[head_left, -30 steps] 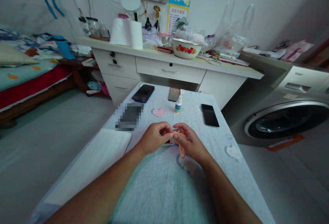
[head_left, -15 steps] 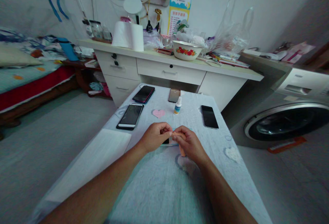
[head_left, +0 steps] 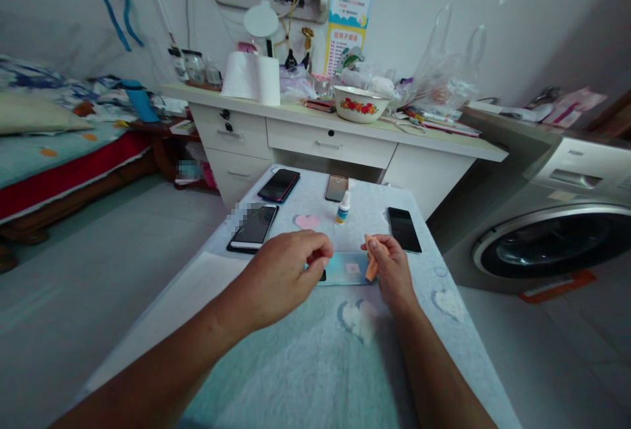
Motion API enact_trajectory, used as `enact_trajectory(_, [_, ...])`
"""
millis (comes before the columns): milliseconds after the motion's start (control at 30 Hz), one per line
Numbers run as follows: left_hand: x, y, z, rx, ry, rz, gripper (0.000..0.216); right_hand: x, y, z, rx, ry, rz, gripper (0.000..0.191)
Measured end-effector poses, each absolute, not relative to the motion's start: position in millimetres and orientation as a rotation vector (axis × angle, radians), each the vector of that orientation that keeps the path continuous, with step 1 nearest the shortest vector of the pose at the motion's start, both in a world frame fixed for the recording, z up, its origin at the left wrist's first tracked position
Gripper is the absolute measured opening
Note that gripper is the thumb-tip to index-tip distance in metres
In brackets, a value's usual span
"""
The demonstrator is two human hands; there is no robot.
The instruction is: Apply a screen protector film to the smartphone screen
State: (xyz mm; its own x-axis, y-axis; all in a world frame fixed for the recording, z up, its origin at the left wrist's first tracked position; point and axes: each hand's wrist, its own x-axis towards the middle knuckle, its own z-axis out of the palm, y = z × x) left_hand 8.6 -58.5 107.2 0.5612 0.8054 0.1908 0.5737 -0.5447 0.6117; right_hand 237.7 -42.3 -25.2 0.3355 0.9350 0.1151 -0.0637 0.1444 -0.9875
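From my end I have the orange cloth [head_left: 372, 263] pinched between the thumb and fingers of my right hand [head_left: 396, 272]. It sticks out on the left side of that grip, its long axis running roughly away from me with a slight tilt. Under and left of it lies the blue slab [head_left: 339, 275], which I take for a phone or its case. The slab's long axis runs from side to side, so cloth and slab cross. The right hand is at the slab's right end, clearly the nearer hand to the cloth. Whether the cloth touches the slab I can't tell.

My left hand [head_left: 286, 276] is over the slab's left end, beside a black patch. Its fingers curl toward the thumb; I can't tell whether the tips meet or pinch anything.

Counting: two hands, one cloth, one slab, one bottle [head_left: 343, 209], upright beyond and left of the right grip. Apart from the slab I count four phones: the right phone [head_left: 404, 230], just beyond the right grip; the back phone [head_left: 337, 188], past the bottle; the cased phone [head_left: 254, 225], just beyond the left hand; and the far phone [head_left: 279, 185], beyond that. All lie flat on one table [head_left: 296, 370].
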Motion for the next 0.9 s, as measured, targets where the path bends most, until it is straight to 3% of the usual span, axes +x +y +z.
enact_trajectory(133, [11, -61, 127, 2.381, 1.060, 0.540, 0.018, 245, -38, -32, -1.225, -0.931, 0.841, 0.026])
enact_trajectory(333, [22, -28, 129, 2.185, 0.954, 0.687, 0.020, 249, -33, -39, -1.252, -0.949, 0.788, 0.026])
enact_trajectory(533, [57, 35, 77, 2.098, 1.154, 1.019, 0.020, 250, -31, -41, -1.251, -0.940, 0.802, 0.027])
enact_trajectory(767, [111, 77, 14, 1.924, 1.391, 1.218, 0.060, 252, -27, -45, -1.243, -0.932, 0.822, 0.026])
enact_trajectory(900, [123, 86, 3, 1.805, 1.412, 1.219, 0.046, 253, -26, -47, -1.245, -0.922, 0.824, 0.027])
